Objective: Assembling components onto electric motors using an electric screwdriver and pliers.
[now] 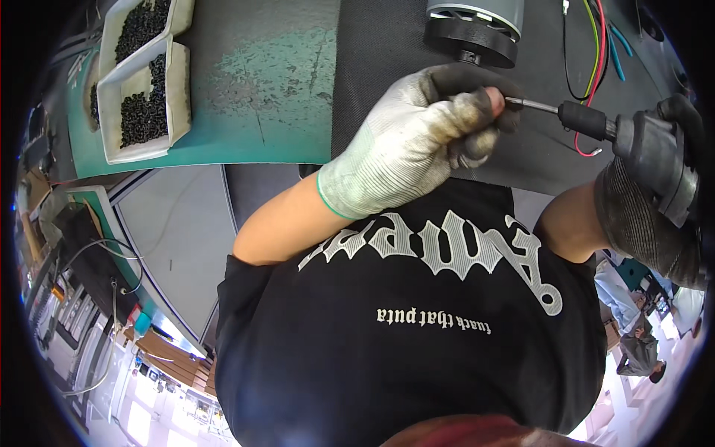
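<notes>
My left hand (417, 138), in a whitish glove with soiled fingertips, is closed in a pinch at the tip of a long metal bit (532, 105). Whatever sits between thumb and fingers is hidden; one bare fingertip pokes through the glove. The bit runs from the black chuck of a power screwdriver (648, 145), lying nearly level and pointing left. Wrapped round its body at the right rim is my right hand (648, 216), in a dark grey glove. Just beyond my left fingers stands a motor (477, 26) with a grey housing, a black round end and a short shaft.
Two white bins (145, 104) of small black screws stand at the left on a worn green mat (261, 89). A black mat (372, 37) lies under the motor. Red, yellow-green and black wires (596, 67) and blue-handled pliers (618, 52) are at the far right.
</notes>
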{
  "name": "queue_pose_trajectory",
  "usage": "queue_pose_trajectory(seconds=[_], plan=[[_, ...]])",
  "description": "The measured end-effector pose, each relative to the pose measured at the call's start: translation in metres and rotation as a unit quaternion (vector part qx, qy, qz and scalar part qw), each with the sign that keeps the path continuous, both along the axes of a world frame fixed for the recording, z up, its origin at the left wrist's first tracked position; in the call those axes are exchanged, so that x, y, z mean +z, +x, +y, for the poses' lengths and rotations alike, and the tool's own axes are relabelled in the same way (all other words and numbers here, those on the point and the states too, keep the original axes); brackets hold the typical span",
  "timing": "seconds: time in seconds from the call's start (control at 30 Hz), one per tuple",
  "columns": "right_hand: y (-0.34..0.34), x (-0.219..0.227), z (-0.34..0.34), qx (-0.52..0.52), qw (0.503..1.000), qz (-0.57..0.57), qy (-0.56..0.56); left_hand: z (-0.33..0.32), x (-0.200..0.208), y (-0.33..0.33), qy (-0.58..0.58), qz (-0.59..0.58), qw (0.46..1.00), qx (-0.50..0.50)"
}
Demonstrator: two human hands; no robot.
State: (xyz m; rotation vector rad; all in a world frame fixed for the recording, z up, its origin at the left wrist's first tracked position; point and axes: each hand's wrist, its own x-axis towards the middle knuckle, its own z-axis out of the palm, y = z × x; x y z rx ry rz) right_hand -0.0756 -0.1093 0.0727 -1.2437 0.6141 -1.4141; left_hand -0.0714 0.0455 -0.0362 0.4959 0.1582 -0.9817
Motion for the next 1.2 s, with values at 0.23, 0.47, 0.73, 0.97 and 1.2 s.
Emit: queue_pose_trajectory(seconds=[0.23,0.47,0.73,0.97,1.2], plan=[[-0.025,-0.021,-0.048,0.146,0.988,-0.025,0.044,0.006,-0.013,-0.003,-0.003,-0.114,0.989,-0.096],[-0.028,-0.036,-0.059,0.291,0.953,-0.050,0.072,0.005,-0.010,0.001,0.017,0.052,0.994,-0.095],[-0.023,-0.040,-0.040,0.467,0.875,-0.080,0.095,-0.002,-0.018,0.001,0.021,0.008,0.999,-0.040],[-0.027,-0.045,-0.042,0.477,0.876,-0.046,0.053,-0.002,-0.017,0.006,0.113,-0.120,0.984,-0.075],[-0.027,-0.047,-0.036,0.417,0.908,0.023,-0.038,-0.001,-0.017,0.010,0.113,-0.129,0.981,-0.086]])
